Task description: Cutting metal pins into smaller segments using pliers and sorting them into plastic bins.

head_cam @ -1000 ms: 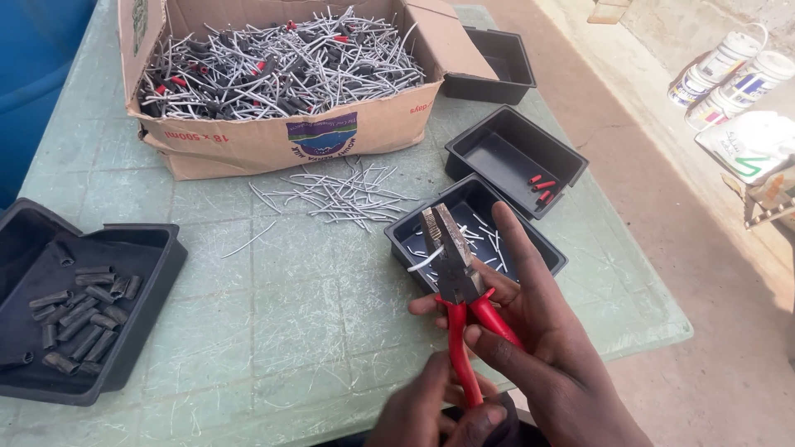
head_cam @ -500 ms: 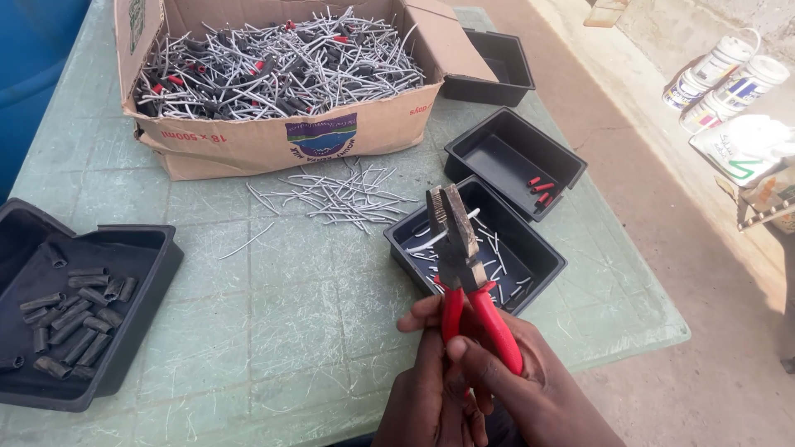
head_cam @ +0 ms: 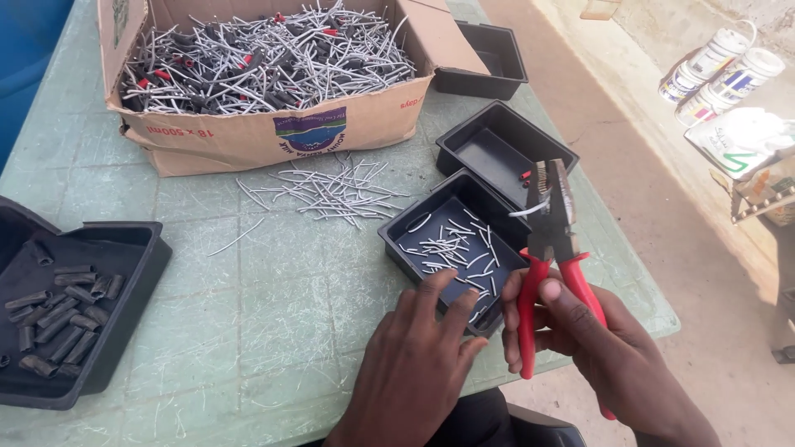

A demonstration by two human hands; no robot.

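Note:
My right hand [head_cam: 596,339] grips red-handled pliers [head_cam: 551,248], jaws pointing up with a short silver wire piece [head_cam: 528,210] caught in them. They hover over the right edge of a black tray [head_cam: 414,219] holding several cut silver wire pieces [head_cam: 451,246]. My left hand [head_cam: 414,356] rests flat with spread fingers at that tray's near corner and holds nothing. A loose pile of silver wires [head_cam: 331,189] lies on the green table [head_cam: 248,314] beyond the tray.
A cardboard box [head_cam: 265,136] full of silver wires with black and red sleeves stands at the back. A black tray [head_cam: 74,319] of dark sleeve pieces sits at left. Two more black trays [head_cam: 497,132] lie at right; one holds tiny red bits. White buckets [head_cam: 720,70] stand on the floor.
My right hand moved the pliers to the right, off the tray's middle. My left hand let go of the pliers and came down flat at the tray's near corner.

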